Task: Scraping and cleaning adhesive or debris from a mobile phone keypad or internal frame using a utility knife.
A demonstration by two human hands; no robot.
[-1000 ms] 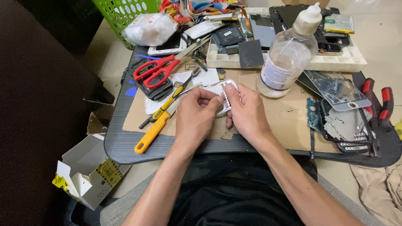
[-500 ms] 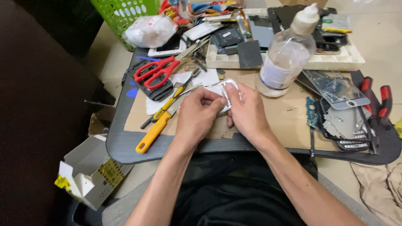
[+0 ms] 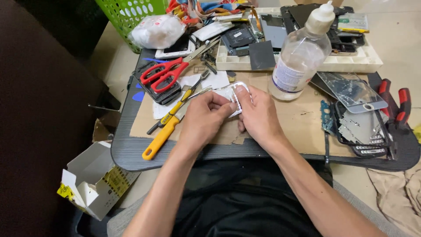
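Both of my hands meet over the middle of a small dark lap table (image 3: 131, 160). My left hand (image 3: 204, 118) and my right hand (image 3: 258, 116) together pinch a small silvery-white phone part (image 3: 234, 94), held just above a sheet of brown cardboard (image 3: 302, 123). Fingers cover most of the part, so its exact shape is hidden. A yellow-handled screwdriver (image 3: 160, 136) lies just left of my left hand. A clear plastic bottle (image 3: 300, 59) with a white nozzle stands just beyond my right hand.
Red-handled scissors (image 3: 160, 74) rest on a black phone at the left. A white tray (image 3: 364, 61) of phone parts sits at the back. A cracked screen (image 3: 351, 90), a keypad frame (image 3: 364, 127) and red-handled pliers (image 3: 397, 109) lie right. An open cardboard box (image 3: 94, 177) sits lower left.
My hands stay together on the small part with only slight finger shifts; nothing on the table has moved.
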